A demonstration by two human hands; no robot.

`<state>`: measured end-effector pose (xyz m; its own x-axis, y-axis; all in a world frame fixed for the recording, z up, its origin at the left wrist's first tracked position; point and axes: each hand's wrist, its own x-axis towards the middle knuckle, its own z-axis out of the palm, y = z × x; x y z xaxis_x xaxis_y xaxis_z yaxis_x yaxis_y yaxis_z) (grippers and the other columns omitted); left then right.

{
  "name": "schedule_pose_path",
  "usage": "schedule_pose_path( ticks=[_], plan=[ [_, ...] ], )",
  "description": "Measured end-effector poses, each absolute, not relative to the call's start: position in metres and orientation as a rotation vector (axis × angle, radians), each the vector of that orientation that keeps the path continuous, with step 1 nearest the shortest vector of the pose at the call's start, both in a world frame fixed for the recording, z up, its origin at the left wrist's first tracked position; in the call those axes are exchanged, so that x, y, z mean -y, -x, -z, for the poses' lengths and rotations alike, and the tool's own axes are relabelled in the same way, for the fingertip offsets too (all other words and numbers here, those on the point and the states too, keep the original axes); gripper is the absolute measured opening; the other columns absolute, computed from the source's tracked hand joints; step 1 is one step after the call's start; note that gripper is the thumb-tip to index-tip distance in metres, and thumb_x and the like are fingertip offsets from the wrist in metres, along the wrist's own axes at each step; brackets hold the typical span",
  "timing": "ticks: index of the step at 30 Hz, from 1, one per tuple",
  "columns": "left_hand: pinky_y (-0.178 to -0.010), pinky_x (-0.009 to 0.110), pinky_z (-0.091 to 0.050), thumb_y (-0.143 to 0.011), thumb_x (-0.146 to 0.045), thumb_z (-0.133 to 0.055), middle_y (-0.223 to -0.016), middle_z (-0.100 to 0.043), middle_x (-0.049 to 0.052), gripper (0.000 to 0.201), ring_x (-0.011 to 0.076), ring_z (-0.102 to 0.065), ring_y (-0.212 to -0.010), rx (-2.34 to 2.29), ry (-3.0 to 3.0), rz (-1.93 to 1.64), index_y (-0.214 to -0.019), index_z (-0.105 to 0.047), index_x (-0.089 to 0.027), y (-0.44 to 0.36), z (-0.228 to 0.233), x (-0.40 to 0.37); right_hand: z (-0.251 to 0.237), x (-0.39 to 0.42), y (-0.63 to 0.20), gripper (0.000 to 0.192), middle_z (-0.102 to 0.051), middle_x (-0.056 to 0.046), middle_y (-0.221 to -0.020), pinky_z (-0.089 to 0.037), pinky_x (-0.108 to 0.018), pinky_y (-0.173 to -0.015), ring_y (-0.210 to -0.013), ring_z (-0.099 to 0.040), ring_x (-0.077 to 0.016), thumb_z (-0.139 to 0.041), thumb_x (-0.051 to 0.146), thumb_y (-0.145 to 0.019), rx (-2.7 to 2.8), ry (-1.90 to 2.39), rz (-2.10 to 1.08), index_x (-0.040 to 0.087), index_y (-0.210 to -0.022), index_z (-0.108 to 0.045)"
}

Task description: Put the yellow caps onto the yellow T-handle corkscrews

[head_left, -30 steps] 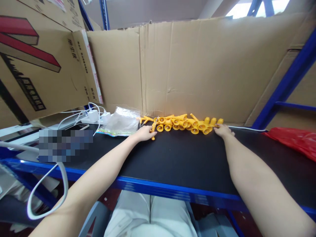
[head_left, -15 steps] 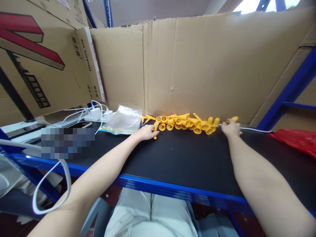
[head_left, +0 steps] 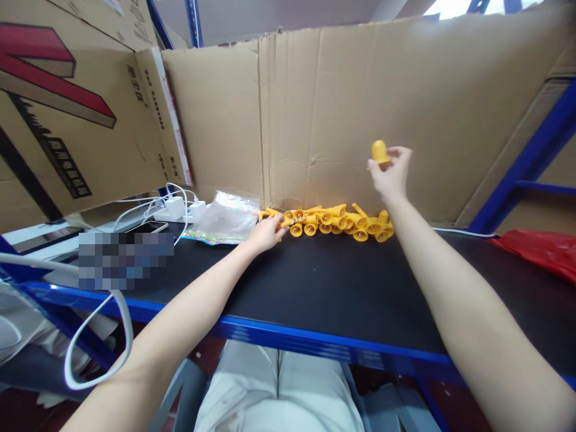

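Note:
My right hand (head_left: pixel 392 171) is raised in front of the cardboard, its fingers closed around a small yellow bell-shaped piece (head_left: pixel 380 152). The piece has its domed end up and its flared rim towards my fingers. Low on the black shelf, my left hand (head_left: pixel 270 231) is closed on a ribbed yellow handle-like piece (head_left: pixel 285 224), partly hidden by the fingers. Right of it runs a heap of yellow bell-shaped pieces (head_left: pixel 337 224), several with the open mouth facing me and something shiny inside. Thin yellow pieces (head_left: pixel 269 212) lie just behind my left hand.
A clear plastic bag (head_left: pixel 222 219) lies left of my left hand. Behind it stand white chargers (head_left: pixel 174 208) with cables. A red plastic bag (head_left: pixel 535 252) is at the right. Tall cardboard (head_left: pixel 360 108) closes off the back, and a blue rail (head_left: pixel 315 345) edges the black shelf (head_left: pixel 324 288).
My right hand has lifted from the heap's right end, up and left, with a yellow bell-shaped piece in it. My left hand has shifted slightly, and its ribbed piece is now tilted flatter.

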<state>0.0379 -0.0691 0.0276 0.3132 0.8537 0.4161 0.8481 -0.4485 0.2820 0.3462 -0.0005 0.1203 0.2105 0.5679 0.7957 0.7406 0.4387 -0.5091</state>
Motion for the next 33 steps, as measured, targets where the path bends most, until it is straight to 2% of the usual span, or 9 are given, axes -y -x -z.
schedule_pose_path(
  ticks=[3, 5, 8, 13, 17, 19, 22, 28, 33],
  plan=[
    [-0.067, 0.029, -0.044, -0.085, -0.038, -0.048, -0.086, -0.065, 0.006, 0.025, 0.0208, -0.061, -0.078, -1.701, -2.52, -0.795, -0.103, -0.053, -0.021, -0.036, -0.028, 0.069, -0.136, 0.013, -0.311, 0.046, -0.056, -0.005, -0.105, -0.047, -0.037, -0.082, -0.093, -0.059, -0.0181, -0.066, 0.028, -0.074, 1.626, 0.947, -0.066, 0.019, -0.114, -0.043],
    [-0.07, 0.03, -0.045, -0.084, -0.037, -0.049, -0.089, -0.065, 0.006, 0.027, 0.021, -0.061, -0.081, -1.718, -2.519, -0.779, -0.105, -0.054, -0.021, -0.036, -0.028, 0.069, -0.141, 0.032, -0.293, 0.044, -0.06, -0.003, -0.097, -0.049, -0.041, -0.08, -0.09, -0.06, -0.02, -0.074, 0.03, -0.067, 1.799, 0.879, -0.194, 0.018, -0.103, -0.054],
    [-0.075, 0.031, -0.045, -0.083, -0.036, -0.051, -0.096, -0.066, 0.007, 0.029, 0.0217, -0.061, -0.087, -1.722, -2.515, -0.8, -0.107, -0.054, -0.021, -0.036, -0.028, 0.07, -0.143, 0.065, -0.277, 0.039, -0.063, -0.002, -0.088, -0.051, -0.043, -0.079, -0.085, -0.061, -0.0212, -0.078, 0.032, -0.062, 2.014, 0.912, -0.291, 0.02, -0.095, -0.061],
    [-0.076, 0.031, -0.046, -0.081, -0.037, -0.053, -0.099, -0.066, 0.008, 0.03, 0.0231, -0.061, -0.09, -1.702, -2.534, -0.821, -0.106, -0.058, -0.02, -0.038, -0.027, 0.07, -0.126, 0.098, -0.278, 0.032, -0.065, -0.002, -0.076, -0.054, -0.037, -0.069, -0.071, -0.063, -0.0189, -0.076, 0.036, -0.064, 2.142, 1.105, -0.303, 0.022, -0.089, -0.063],
    [-0.075, 0.032, -0.046, -0.081, -0.039, -0.053, -0.098, -0.066, 0.008, 0.032, 0.0242, -0.061, -0.089, -1.685, -2.553, -0.819, -0.106, -0.059, -0.021, -0.038, -0.026, 0.069, -0.099, 0.105, -0.29, 0.028, -0.067, -0.001, -0.078, -0.054, -0.034, -0.066, -0.071, -0.065, -0.0189, -0.071, 0.038, -0.07, 2.119, 1.16, -0.421, 0.024, -0.093, -0.063],
    [-0.075, 0.032, -0.046, -0.08, -0.039, -0.053, -0.095, -0.067, 0.007, 0.032, 0.024, -0.062, -0.087, -1.681, -2.555, -0.799, -0.107, -0.059, -0.021, -0.038, -0.026, 0.068, -0.084, 0.106, -0.293, 0.028, -0.068, -0.001, -0.086, -0.054, -0.036, -0.072, -0.079, -0.066, -0.02, -0.069, 0.034, -0.072, 2.06, 1.193, -0.471, 0.026, -0.098, -0.061],
    [-0.073, 0.031, -0.046, -0.08, -0.039, -0.053, -0.09, -0.067, 0.006, 0.032, 0.0229, -0.062, -0.084, -1.683, -2.543, -0.771, -0.105, -0.06, -0.021, -0.037, -0.025, 0.067, -0.067, 0.105, -0.295, 0.032, -0.068, -0.002, -0.095, -0.051, -0.04, -0.083, -0.087, -0.065, -0.0208, -0.068, 0.027, -0.073, 2.049, 1.236, -0.362, 0.025, -0.104, -0.06],
    [-0.074, 0.031, -0.046, -0.079, -0.04, -0.053, -0.089, -0.067, 0.007, 0.034, 0.0218, -0.062, -0.082, -1.714, -2.513, -0.788, -0.106, -0.06, -0.02, -0.034, -0.025, 0.065, -0.055, 0.097, -0.295, 0.032, -0.065, -0.006, -0.109, -0.047, -0.043, -0.091, -0.099, -0.062, -0.0225, -0.065, 0.021, -0.075, 2.203, 1.178, -0.101, 0.022, -0.107, -0.061],
    [-0.071, 0.031, -0.046, -0.079, -0.04, -0.053, -0.089, -0.066, 0.007, 0.036, 0.0217, -0.062, -0.081, -1.73, -2.483, -0.761, -0.107, -0.06, -0.02, -0.033, -0.026, 0.064, -0.046, 0.085, -0.302, 0.035, -0.064, -0.01, -0.112, -0.044, -0.047, -0.094, -0.105, -0.059, -0.0257, -0.064, 0.015, -0.075, 2.218, 1.215, 0.026, 0.019, -0.109, -0.062]
  ],
)
